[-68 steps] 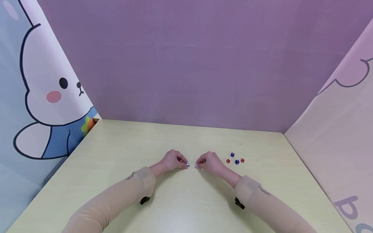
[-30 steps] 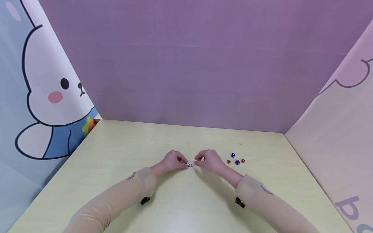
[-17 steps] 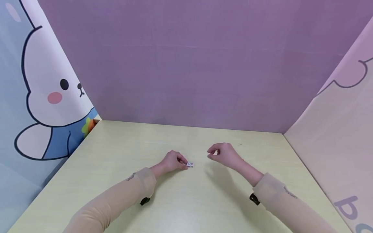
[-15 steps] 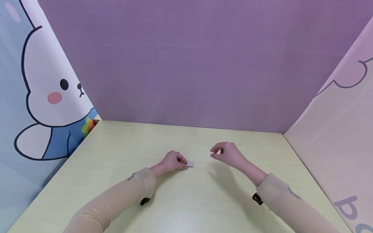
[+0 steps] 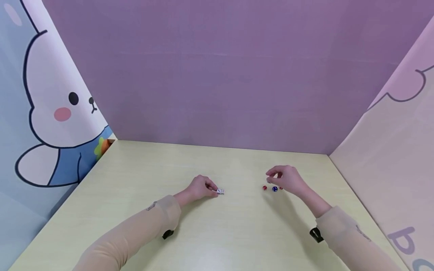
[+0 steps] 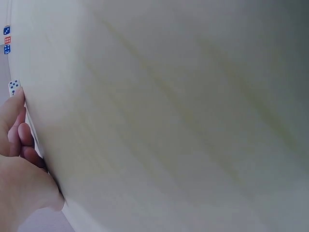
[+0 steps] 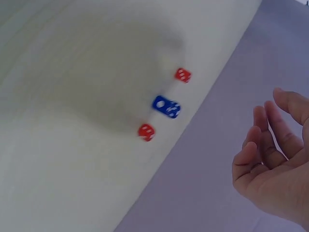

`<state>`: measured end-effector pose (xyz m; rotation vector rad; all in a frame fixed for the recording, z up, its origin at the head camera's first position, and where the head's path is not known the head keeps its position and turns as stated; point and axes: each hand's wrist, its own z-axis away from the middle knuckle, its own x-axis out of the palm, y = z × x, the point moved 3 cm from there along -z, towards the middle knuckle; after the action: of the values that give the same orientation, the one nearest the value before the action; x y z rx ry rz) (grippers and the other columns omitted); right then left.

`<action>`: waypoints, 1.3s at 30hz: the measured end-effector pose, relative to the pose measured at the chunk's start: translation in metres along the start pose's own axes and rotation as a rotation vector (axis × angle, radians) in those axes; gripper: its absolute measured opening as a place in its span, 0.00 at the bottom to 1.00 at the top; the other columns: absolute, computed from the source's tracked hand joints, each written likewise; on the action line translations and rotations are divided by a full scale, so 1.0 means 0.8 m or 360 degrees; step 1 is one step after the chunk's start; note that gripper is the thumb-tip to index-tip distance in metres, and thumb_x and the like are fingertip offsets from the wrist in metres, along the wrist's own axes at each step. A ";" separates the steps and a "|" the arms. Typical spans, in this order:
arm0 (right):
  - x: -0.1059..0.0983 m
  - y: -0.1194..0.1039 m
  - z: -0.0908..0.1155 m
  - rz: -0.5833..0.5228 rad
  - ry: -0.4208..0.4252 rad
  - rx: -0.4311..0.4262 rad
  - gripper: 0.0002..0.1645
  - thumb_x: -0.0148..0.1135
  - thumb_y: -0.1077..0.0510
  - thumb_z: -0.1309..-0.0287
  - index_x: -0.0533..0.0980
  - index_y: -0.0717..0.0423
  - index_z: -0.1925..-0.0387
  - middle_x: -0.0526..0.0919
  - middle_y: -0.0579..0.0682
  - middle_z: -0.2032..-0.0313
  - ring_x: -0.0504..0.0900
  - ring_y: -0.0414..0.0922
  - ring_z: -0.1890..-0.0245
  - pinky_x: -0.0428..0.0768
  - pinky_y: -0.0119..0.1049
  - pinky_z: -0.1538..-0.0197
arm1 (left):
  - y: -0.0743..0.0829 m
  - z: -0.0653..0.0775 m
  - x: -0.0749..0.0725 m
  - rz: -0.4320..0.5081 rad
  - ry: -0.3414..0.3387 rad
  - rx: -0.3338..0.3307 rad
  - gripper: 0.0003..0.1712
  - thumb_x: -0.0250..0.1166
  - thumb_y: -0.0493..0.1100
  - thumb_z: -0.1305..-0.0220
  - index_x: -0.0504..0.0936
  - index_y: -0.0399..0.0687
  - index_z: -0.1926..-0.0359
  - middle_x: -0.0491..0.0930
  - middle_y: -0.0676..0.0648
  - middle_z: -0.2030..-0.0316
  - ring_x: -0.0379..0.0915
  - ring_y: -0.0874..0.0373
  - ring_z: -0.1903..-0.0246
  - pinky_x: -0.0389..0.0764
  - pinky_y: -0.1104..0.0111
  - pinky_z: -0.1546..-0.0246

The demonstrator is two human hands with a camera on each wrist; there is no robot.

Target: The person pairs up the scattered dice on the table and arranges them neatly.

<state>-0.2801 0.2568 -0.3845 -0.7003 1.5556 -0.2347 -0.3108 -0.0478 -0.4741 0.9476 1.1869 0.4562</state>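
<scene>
Two white dice [image 5: 220, 191] with dark pips stand side by side on the table. My left hand [image 5: 200, 187] pinches the left one between thumb and fingertips; in the left wrist view the thumb overlaps a white die [image 6: 14, 85]. To the right, my right hand [image 5: 287, 179] hovers with relaxed fingers, holding nothing, above a loose cluster of dice. That cluster has a red die [image 5: 265, 188], a blue die [image 5: 275, 189], a second blue one partly behind the fingers and another red one under the hand. The right wrist view shows both red dice [image 7: 146, 132] and the blue pair.
The pale wooden table [image 5: 203, 233] meets a purple backdrop [image 5: 217, 94] at its far edge. A cartoon-printed cloth [image 5: 61, 94] hangs along the left side, and a pale printed cloth [image 5: 400, 150] along the right.
My right hand brought its white die against the left one, let go, lifted and moved right over the coloured dice. My left hand has stayed on its die.
</scene>
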 end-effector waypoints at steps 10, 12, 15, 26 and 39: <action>0.011 0.049 0.006 0.0088 0.0018 0.0056 0.10 0.66 0.63 0.48 0.82 0.62 0.62 0.83 0.48 0.71 0.70 0.40 0.76 0.68 0.30 0.74 | -0.002 0.000 0.002 0.0012 -0.0013 0.0007 0.10 0.76 0.39 0.56 0.86 0.46 0.69 0.79 0.52 0.73 0.70 0.61 0.71 0.72 0.71 0.67; 0.014 0.057 0.006 0.0099 0.0025 0.0045 0.10 0.66 0.64 0.49 0.82 0.62 0.63 0.83 0.48 0.70 0.70 0.40 0.74 0.68 0.31 0.71 | -0.002 0.000 0.001 0.0009 -0.0013 0.0016 0.10 0.76 0.39 0.56 0.86 0.46 0.69 0.79 0.52 0.72 0.70 0.61 0.71 0.72 0.71 0.68; 0.020 0.065 0.007 0.0127 0.0029 0.0020 0.09 0.66 0.64 0.49 0.82 0.61 0.63 0.83 0.48 0.70 0.70 0.41 0.73 0.69 0.32 0.69 | -0.002 0.000 0.001 0.0010 -0.0009 0.0026 0.10 0.76 0.39 0.55 0.86 0.45 0.69 0.79 0.52 0.72 0.70 0.61 0.71 0.71 0.73 0.69; 0.028 0.077 0.012 0.0238 0.0002 -0.0032 0.05 0.64 0.67 0.51 0.83 0.61 0.69 0.81 0.47 0.74 0.69 0.40 0.75 0.69 0.32 0.71 | 0.000 0.001 -0.002 -0.0007 -0.0027 0.0096 0.10 0.77 0.43 0.56 0.86 0.47 0.71 0.79 0.52 0.74 0.70 0.60 0.71 0.71 0.71 0.69; 0.036 0.079 0.009 0.0256 -0.0009 -0.0125 0.05 0.64 0.68 0.52 0.83 0.60 0.71 0.80 0.45 0.75 0.71 0.39 0.74 0.72 0.31 0.69 | -0.004 -0.001 0.001 -0.0016 -0.0006 0.0021 0.10 0.76 0.40 0.55 0.86 0.46 0.69 0.79 0.52 0.72 0.70 0.61 0.71 0.71 0.72 0.68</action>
<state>-0.2899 0.2927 -0.4434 -0.6323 1.6132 -0.0524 -0.3117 -0.0487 -0.4772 0.9532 1.1919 0.4387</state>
